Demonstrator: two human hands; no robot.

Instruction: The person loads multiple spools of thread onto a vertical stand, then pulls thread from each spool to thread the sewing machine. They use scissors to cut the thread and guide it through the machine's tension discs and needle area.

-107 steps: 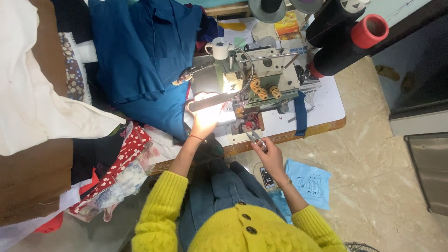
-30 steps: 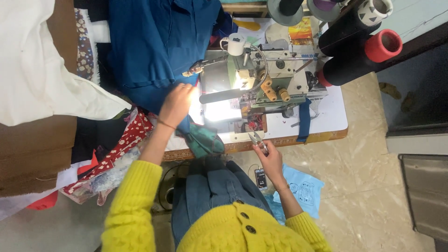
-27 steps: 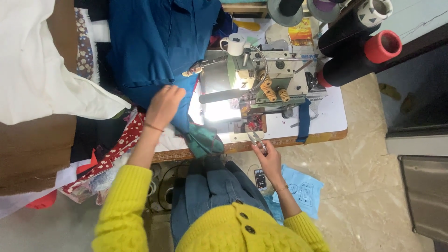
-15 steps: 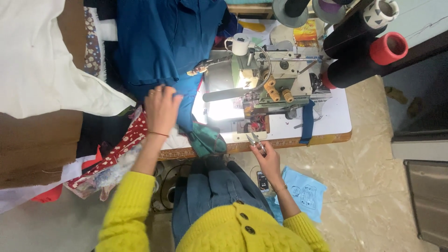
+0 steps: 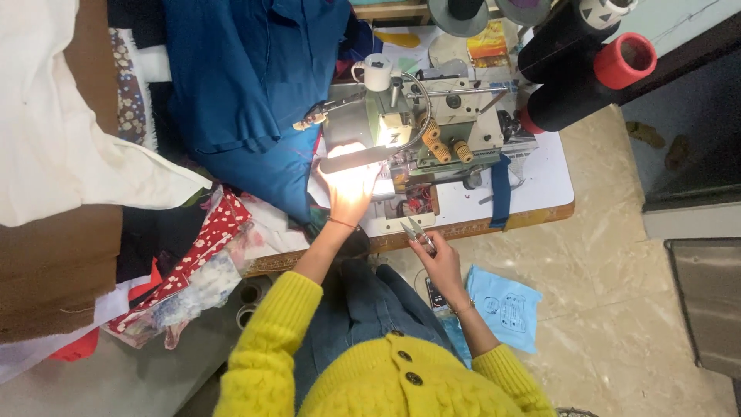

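Note:
My left hand (image 5: 349, 191) lies under the bright lamp (image 5: 356, 158) of the sewing machine (image 5: 432, 131), fingers spread on the machine bed beside the blue fabric (image 5: 255, 93); the glare hides what it touches. My right hand (image 5: 440, 259) sits at the front edge of the wooden table (image 5: 478, 225) and holds small thread snips (image 5: 414, 229), blades pointing toward the machine. I wear a yellow knitted sweater and blue jeans.
Large black thread cones (image 5: 575, 77), one with a red core (image 5: 625, 60), stand at the upper right. Red patterned cloth (image 5: 202, 247) and white fabric (image 5: 62, 131) pile at the left. A light blue piece (image 5: 503, 305) lies on the tiled floor by my right knee.
My left hand has moved right, from the blue fabric at the table's left to under the machine's lamp. The right hand has kept the snips at the table edge.

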